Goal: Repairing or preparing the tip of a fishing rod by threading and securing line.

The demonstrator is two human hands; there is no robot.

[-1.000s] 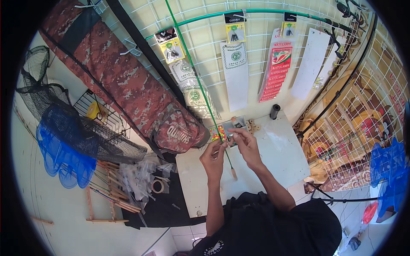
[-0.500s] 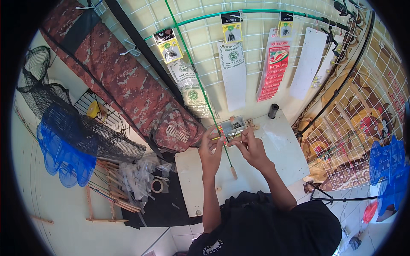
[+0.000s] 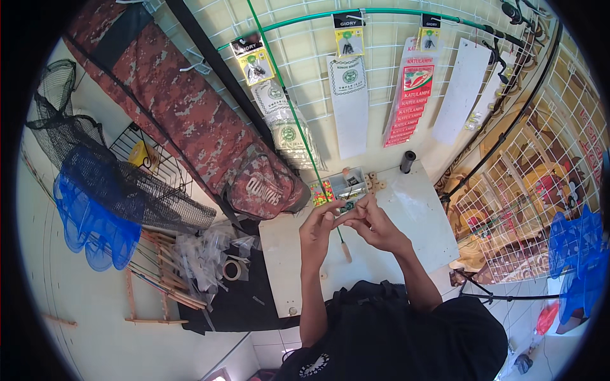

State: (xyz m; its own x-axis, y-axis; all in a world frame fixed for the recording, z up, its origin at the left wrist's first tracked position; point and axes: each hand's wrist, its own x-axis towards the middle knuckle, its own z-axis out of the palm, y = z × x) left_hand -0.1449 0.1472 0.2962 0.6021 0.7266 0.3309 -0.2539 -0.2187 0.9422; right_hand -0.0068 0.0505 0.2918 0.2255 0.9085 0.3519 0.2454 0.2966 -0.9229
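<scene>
My left hand (image 3: 315, 230) and my right hand (image 3: 376, 227) meet above the white table (image 3: 394, 247), thumbs and fingers pinched close together. Whatever lies between the fingertips is too small to make out. A thin green rod (image 3: 292, 105) slants down behind my hands, its light-coloured handle (image 3: 346, 253) showing just below them. Just beyond my fingers sits a compartment box (image 3: 359, 173) with small items in it. At its left, a section is filled with red, yellow and green bits (image 3: 318, 193).
Small wooden pieces (image 3: 379, 183) and a dark cylinder (image 3: 407, 162) stand at the table's back. A camouflage bag (image 3: 190, 120) leans at left, near plastic bags (image 3: 203, 260) and a tape roll (image 3: 232, 270). Packets (image 3: 410, 95) hang from the wall grid.
My hands have come a little lower and closer together, fingertips now meeting. More of the coloured bits shows behind them. The view has shifted slightly.
</scene>
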